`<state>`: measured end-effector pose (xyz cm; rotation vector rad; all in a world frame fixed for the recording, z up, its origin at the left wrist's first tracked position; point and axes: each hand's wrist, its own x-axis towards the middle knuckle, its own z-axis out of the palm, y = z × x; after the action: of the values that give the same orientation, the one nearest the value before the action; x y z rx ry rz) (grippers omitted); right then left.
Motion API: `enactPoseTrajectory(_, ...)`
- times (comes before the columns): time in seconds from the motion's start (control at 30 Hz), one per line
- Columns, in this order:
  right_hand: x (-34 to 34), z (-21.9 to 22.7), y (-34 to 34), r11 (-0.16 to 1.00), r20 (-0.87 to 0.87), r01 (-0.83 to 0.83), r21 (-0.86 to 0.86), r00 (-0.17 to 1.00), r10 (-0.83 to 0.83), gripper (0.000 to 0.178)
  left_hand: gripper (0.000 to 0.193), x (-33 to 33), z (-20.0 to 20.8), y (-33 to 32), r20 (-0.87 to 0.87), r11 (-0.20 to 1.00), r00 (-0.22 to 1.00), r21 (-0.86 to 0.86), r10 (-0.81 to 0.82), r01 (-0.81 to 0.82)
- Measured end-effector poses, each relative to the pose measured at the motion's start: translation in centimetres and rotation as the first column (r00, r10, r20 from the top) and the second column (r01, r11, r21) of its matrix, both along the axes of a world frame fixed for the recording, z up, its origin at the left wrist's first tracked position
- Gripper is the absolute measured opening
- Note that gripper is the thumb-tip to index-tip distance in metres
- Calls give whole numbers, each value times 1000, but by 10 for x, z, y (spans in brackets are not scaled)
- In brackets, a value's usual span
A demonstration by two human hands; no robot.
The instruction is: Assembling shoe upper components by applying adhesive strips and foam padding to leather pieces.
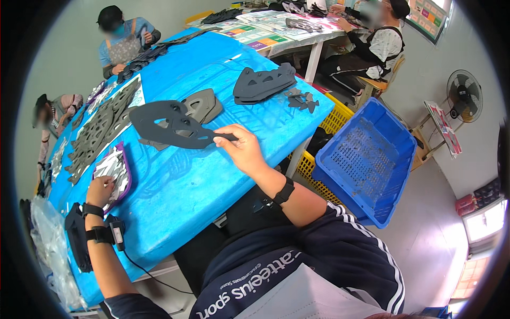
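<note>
- Right hand (241, 152) pinches the narrow end of the black sheet (180, 137), mid-frame, its long axis running up-left from the fingers
- Left hand (100, 190), farther off, is at the purple tray (128, 173), grip unclear

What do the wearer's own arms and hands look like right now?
The left hand and right hand are gloveless. Left forearm: two black bands, a dark box with a pale panel, a thin black cable nearby. Right forearm: one black strap. Right sleeve: navy with white stripes.

One held dark cutout (186, 138), one fan (465, 95), three co-workers (127, 49).
</note>
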<state>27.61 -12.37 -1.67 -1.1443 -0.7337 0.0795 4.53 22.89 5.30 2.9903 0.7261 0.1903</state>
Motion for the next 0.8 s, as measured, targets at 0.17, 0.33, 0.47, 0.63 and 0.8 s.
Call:
enactPoseTrajectory(0.17,-1,3,-1,1000,-8,-4,-30,1000,4,17,21,-1,1,5,-3,997,1000,-72,22,-22)
enactPoseTrajectory(0.33,-2,7,-2,998,7,-17,-58,1000,17,17,10,-2,-2,9,142,996,989,82,-49,37)
enactPoseTrajectory(0.47,-2,5,-1,997,13,-9,-73,1000,10,17,7,3,0,1,178,998,982,21,-66,63)
enactPoseTrajectory(0.63,-1,2,0,999,24,19,-45,1000,-18,16,10,10,-1,-10,128,1000,992,11,23,-24)
enactPoseTrajectory(0.8,-3,3,1,999,1,12,-41,1000,-12,16,5,1,1,-3,201,992,976,107,-87,66)
